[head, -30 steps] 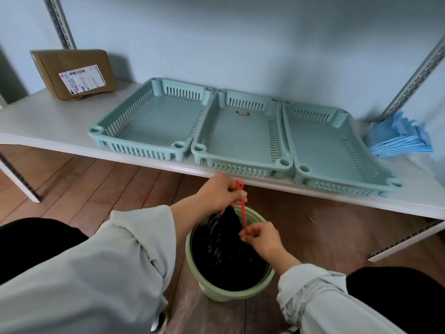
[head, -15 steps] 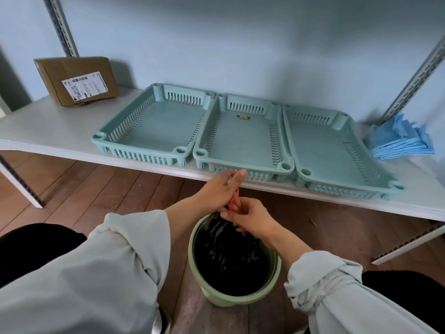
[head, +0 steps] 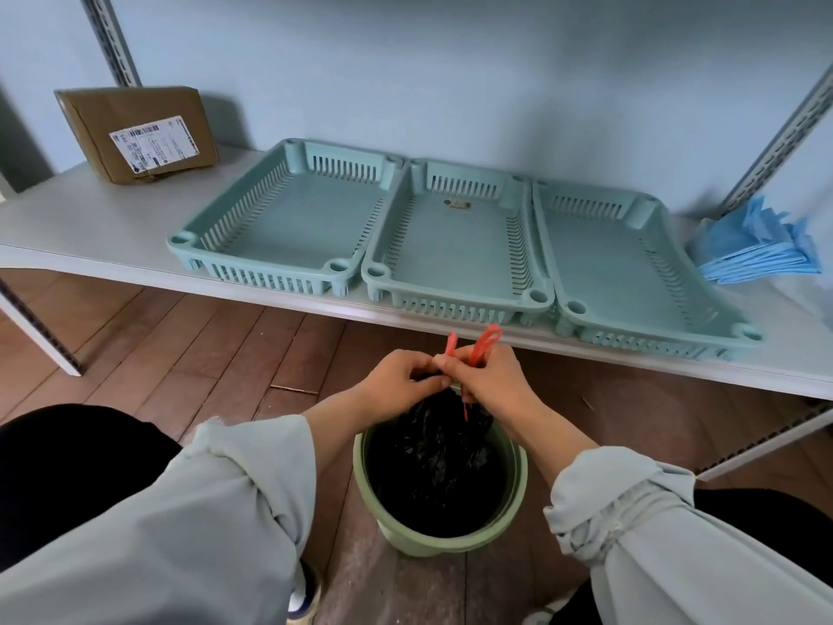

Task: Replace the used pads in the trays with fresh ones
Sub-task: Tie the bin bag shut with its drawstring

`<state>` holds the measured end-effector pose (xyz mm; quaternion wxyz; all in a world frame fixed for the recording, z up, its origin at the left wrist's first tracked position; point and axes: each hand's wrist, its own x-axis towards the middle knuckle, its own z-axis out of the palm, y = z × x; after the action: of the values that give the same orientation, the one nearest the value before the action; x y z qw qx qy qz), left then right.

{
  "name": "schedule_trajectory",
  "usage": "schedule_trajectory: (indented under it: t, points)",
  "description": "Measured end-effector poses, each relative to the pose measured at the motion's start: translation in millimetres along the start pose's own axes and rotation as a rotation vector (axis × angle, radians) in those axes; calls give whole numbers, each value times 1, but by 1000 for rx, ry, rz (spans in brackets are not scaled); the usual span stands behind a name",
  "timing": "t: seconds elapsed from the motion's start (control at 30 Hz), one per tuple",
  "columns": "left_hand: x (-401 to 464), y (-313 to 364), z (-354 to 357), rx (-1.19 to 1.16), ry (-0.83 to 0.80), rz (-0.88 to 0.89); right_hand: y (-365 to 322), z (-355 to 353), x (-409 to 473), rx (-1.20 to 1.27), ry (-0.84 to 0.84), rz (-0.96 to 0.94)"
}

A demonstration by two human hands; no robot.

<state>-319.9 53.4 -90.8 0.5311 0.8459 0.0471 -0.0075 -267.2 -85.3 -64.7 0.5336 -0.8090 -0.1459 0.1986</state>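
Left hand [head: 399, 376] and right hand [head: 489, 376] are pinching the red drawstring [head: 484, 340] of the black bag [head: 435, 453] over the green bin [head: 518, 489]

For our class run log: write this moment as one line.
both hands pinch red drawstring | black bag in green bin | three trays bare | blue pads unused

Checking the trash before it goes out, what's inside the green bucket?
A black bag fills the green bucket, its neck gathered by both hands on the red drawstring. Its contents are hidden.
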Motion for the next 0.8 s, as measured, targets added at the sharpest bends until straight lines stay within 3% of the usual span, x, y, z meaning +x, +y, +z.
schedule_trajectory:
  t: [0.17, 0.33, 0.4, 0.47, 0.53, 0.67, 0.8]
  points:
    - [-2, -12, 14, 166, -104, -33, -18, 0, -1, -22, 53, -114]
    - [-5, -31, 23, 178, -94, -24, -23, -3, 0, -8, 118, -159]
    - [-3, -35, 26, 181, -46, -35, -19, -3, 1, 75, 159, -109]
    - [0, -37, 25, 85, 104, -85, -21, -8, 3, 109, 170, -58]
    - [2, -35, 21, 44, 177, -58, -26, -14, 3, 44, 102, -31]
    - [-3, -21, 26, 225, -64, 124, -37, -13, -1, 13, -35, -31]
    - [-17, -23, 49, 134, -191, 22, -46, -8, 8, 16, -40, -120]
